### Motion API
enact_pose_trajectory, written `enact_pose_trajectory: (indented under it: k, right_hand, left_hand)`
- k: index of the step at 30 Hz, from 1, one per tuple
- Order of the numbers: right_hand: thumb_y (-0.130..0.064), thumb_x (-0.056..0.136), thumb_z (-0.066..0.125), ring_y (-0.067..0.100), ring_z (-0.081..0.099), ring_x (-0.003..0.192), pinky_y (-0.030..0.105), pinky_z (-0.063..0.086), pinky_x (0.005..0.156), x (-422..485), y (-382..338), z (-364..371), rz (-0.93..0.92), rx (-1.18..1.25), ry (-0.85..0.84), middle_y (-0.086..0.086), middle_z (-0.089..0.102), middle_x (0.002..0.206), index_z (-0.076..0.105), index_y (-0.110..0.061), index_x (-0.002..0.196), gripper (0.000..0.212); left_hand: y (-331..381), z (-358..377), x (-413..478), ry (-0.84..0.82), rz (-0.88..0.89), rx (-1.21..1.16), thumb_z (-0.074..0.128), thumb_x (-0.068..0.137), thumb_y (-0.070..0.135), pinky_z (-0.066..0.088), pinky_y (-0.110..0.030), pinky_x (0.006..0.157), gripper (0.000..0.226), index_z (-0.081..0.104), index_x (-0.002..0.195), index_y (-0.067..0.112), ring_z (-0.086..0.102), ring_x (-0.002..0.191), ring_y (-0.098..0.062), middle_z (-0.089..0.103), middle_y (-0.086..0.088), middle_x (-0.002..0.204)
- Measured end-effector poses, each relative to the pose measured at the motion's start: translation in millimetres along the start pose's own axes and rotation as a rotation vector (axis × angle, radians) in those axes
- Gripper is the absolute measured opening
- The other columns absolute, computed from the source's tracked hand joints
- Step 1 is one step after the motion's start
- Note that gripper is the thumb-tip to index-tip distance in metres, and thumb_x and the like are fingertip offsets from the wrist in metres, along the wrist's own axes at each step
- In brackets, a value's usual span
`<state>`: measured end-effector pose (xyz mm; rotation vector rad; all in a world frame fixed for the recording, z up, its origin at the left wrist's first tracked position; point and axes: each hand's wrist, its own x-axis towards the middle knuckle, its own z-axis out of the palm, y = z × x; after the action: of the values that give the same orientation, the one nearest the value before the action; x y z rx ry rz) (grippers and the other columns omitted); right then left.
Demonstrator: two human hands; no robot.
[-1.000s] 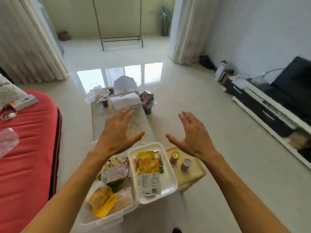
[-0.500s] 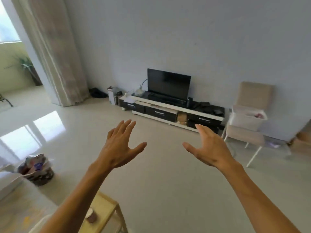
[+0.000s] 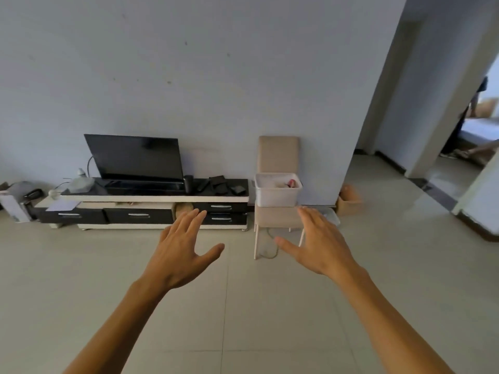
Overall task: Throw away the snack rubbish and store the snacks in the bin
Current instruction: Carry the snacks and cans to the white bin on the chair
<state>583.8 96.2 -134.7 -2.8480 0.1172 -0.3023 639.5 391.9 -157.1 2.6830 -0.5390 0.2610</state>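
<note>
Both my hands are held out in front of me over the floor, palms down, fingers straight and spread, holding nothing. My left hand (image 3: 180, 249) is left of centre and my right hand (image 3: 317, 245) is right of centre. Beyond them a white plastic bin (image 3: 278, 195) stands on the seat of a beige chair (image 3: 278, 152) against the wall, with a small red item showing inside it. The snacks and the low table are out of view.
A black TV (image 3: 135, 157) sits on a low black-and-white TV stand (image 3: 145, 211) left of the chair. A cardboard box (image 3: 348, 201) lies by the wall corner. A doorway (image 3: 459, 157) opens at the right. Pale floor tiles (image 3: 243, 306) stretch ahead.
The view has swung right, away from the table with the snacks, to face the TV stand and the chair with the bin. Both hands stay raised and empty.
</note>
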Motion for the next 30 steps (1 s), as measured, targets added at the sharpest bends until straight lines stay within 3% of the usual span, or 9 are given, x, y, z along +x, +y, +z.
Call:
enact_pose_trajectory:
  k: [5, 8, 18, 25, 30]
  right_hand:
    - [-0.081, 0.079, 0.046, 0.017, 0.040, 0.136, 0.036, 0.040, 0.106, 80, 50, 13, 0.068, -0.009, 0.042, -0.002, 0.039, 0.152, 0.030, -0.024, 0.148, 0.092]
    - [-0.087, 0.072, 0.037, 0.015, 0.044, 0.130, 0.033, 0.041, 0.101, 139, 76, 17, 0.113, -0.022, 0.065, -0.005, 0.046, 0.143, 0.035, -0.023, 0.143, 0.095]
    - [-0.081, 0.077, 0.045, 0.022, 0.041, 0.135, 0.039, 0.040, 0.107, 309, 179, 38, 0.240, -0.094, 0.091, 0.000, 0.045, 0.147, 0.037, -0.019, 0.142, 0.090]
    - [-0.088, 0.075, 0.037, 0.019, 0.029, 0.145, 0.044, 0.035, 0.114, 439, 267, 70, 0.214, -0.059, 0.028, -0.004, 0.032, 0.158, 0.028, -0.023, 0.150, 0.100]
    - [-0.082, 0.080, 0.044, 0.022, 0.026, 0.146, 0.043, 0.032, 0.116, 556, 319, 93, 0.116, -0.050, -0.057, 0.003, 0.033, 0.157, 0.028, -0.016, 0.151, 0.098]
  left_hand:
    - [8, 52, 112, -0.074, 0.080, -0.015, 0.017, 0.070, 0.090, 0.009, -0.047, 0.121, 0.106, 0.014, 0.157, 0.030, 0.009, 0.152, -0.018, 0.013, 0.007, 0.165]
    - [10, 74, 193, -0.090, 0.120, -0.034, 0.019, 0.070, 0.091, 0.013, -0.050, 0.121, 0.107, 0.016, 0.157, 0.029, 0.014, 0.151, -0.020, 0.017, 0.005, 0.164]
    - [47, 154, 427, -0.156, 0.260, 0.003, 0.017, 0.070, 0.089, 0.008, -0.050, 0.121, 0.106, 0.015, 0.157, 0.028, 0.011, 0.152, -0.022, 0.016, 0.004, 0.165]
    - [44, 229, 554, -0.151, 0.193, 0.072, 0.012, 0.071, 0.088, 0.007, -0.048, 0.121, 0.108, 0.014, 0.158, 0.025, 0.005, 0.153, -0.023, 0.013, 0.001, 0.166]
    - [36, 285, 643, -0.172, 0.026, 0.079, 0.022, 0.075, 0.089, 0.008, -0.049, 0.121, 0.103, 0.012, 0.157, 0.028, 0.005, 0.153, -0.021, 0.013, 0.003, 0.166]
